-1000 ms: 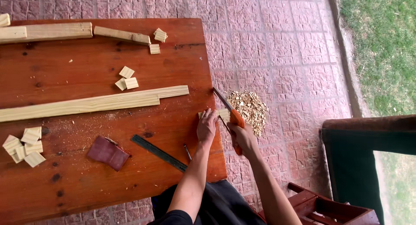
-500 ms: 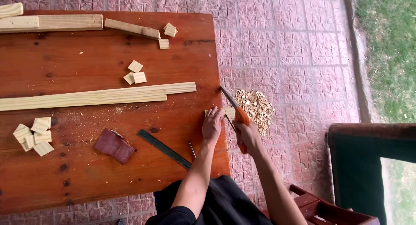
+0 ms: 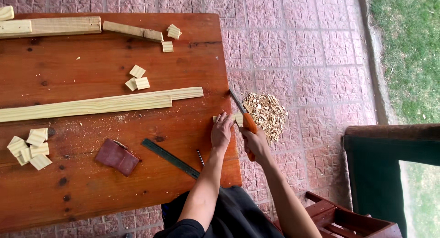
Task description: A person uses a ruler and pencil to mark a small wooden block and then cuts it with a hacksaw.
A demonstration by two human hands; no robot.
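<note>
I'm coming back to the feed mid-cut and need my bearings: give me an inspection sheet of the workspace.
Surface: reddish wooden table, sawdust specks on it.
Job's things: small wood piece at the table's right edge, under the left hand; orange-handled saw gripped by the right hand, blade along the table edge.
Clutter: long wood strips, offcut blocks, dark red sanding block, metal ruler, nail.
Hands: left presses the piece down; right closed on the saw handle.
Cables: nothing seen.
Surroundings: wood shavings pile on the paved floor, grass, red wooden crate.
</note>
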